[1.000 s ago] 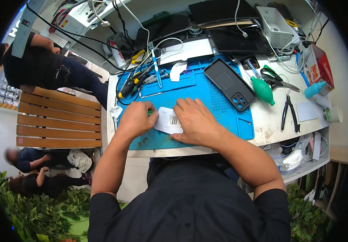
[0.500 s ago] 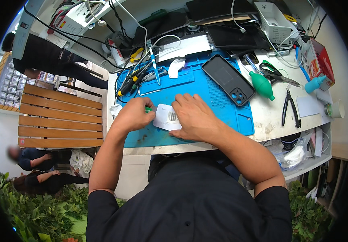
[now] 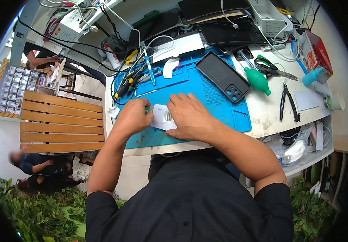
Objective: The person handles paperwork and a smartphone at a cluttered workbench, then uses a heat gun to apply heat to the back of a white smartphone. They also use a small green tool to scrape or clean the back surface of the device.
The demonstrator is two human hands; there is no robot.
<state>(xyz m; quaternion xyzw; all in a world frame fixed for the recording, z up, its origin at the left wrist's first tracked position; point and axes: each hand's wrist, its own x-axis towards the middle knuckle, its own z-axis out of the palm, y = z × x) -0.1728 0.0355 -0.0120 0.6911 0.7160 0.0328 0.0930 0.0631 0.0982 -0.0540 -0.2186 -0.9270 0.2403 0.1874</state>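
Observation:
On the blue work mat (image 3: 143, 139), a flat white piece (image 3: 158, 117) with rounded corners and a barcode label sits between my hands. My right hand (image 3: 190, 117) grips its right side, fingers over the far edge and thumb at the near edge. My left hand (image 3: 132, 117) is closed at the left edge of the piece. A bit of a small green item (image 3: 147, 109) pokes out between its fingers; the rest is hidden, so I cannot tell its kind. Just beyond lies a thin metal tool (image 3: 146, 93).
A black phone case (image 3: 222, 76), a green air blower (image 3: 257, 80), scissors (image 3: 276, 72) and black pliers (image 3: 288, 103) lie to the right. Screwdrivers (image 3: 123, 86) and cables crowd the far left of the mat. A wooden slatted bench (image 3: 61, 121) and other people stand off left.
The view has shifted slightly, so the bench things appear a little further left and up. My hands keep nearly the same hold on the white piece. A person at far left has moved.

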